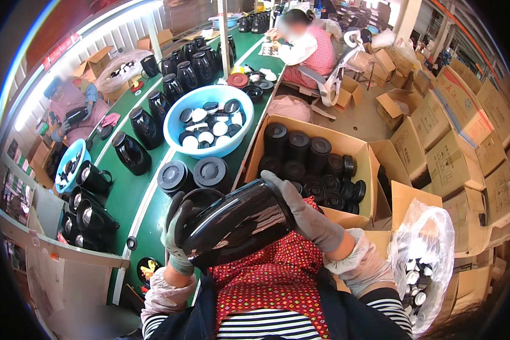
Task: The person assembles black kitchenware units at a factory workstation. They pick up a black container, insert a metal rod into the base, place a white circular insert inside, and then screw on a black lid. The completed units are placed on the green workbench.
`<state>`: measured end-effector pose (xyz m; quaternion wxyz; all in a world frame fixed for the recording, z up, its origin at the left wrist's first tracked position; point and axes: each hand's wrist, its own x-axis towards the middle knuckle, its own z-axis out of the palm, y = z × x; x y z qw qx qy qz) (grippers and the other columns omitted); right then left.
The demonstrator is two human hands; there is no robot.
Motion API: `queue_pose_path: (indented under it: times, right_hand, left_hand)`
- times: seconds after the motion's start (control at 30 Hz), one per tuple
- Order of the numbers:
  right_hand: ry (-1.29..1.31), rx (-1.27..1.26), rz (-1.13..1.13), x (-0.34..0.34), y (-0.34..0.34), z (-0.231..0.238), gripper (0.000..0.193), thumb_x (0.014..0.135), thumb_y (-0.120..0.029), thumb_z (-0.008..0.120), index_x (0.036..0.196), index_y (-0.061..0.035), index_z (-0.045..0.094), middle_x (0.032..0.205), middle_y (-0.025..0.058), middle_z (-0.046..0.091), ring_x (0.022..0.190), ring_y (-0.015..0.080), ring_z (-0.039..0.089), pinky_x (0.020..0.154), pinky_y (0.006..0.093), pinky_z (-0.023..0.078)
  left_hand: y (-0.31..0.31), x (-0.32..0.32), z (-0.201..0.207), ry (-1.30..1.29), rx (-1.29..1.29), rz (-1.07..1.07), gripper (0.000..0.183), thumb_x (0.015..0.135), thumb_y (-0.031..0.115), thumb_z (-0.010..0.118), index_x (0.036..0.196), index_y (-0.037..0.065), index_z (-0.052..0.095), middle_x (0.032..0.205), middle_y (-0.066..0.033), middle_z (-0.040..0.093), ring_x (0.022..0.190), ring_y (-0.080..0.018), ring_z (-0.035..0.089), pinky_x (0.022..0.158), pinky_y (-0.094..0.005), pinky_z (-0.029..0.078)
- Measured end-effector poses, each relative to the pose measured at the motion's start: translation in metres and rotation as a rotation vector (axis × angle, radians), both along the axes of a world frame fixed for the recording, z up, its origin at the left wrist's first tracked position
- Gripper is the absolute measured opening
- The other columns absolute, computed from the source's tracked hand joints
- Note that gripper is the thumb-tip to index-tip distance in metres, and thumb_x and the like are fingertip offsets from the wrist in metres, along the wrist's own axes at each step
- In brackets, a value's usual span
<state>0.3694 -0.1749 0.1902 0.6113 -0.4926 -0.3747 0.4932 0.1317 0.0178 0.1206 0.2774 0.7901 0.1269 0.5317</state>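
A glossy black jug [241, 221] with a handle lies tilted on its side between my gloved hands, in front of my red patterned apron. My left hand [178, 235] grips its lower left end near the handle. At the other end, my right hand [309, 212] is closed around the jug's upper right edge. Just beyond the jug, two black cylinders [211, 173] with ringed round tops stand on the green table. A light blue basin [247, 127] holds many black and white lids.
Glossy black jugs [131, 153] line the green table [147, 212]. On the right, a cardboard box [255, 150] holds black cylindrical parts. A plastic bag [436, 226] of small parts stands near my right arm; stacked cartons [453, 161] are beyond. Two people [311, 54] sit at the table.
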Motion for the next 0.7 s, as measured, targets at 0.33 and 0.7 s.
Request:
queue_pose_path:
  times: [0.33,0.7]
  right_hand:
    - [-0.768,0.443,-0.242,-0.025,-0.017,0.009,0.071,0.101,-0.025,0.069,0.162,0.0011,0.042,0.154,0.0255,0.045,0.141,0.0389,0.049,0.123,0.0463,0.035]
    - [0.406,-0.156,0.137,0.0,-0.025,-0.04,0.077,0.112,-0.061,0.048,0.164,-0.0048,0.039,0.161,0.0124,0.055,0.141,0.0215,0.059,0.121,0.0402,0.046]
  left_hand:
    - [-0.01,0.017,-0.044,0.125,-0.497,-0.34,0.074,0.072,0.019,0.102,0.133,-0.001,0.065,0.129,-0.0176,0.074,0.121,-0.0275,0.072,0.104,-0.0435,0.059]
    - [-0.006,0.001,0.114,0.388,0.741,-0.342,0.03,0.079,0.009,0.087,0.108,0.002,0.08,0.123,-0.0274,0.073,0.092,-0.0357,0.08,0.073,-0.0391,0.066]
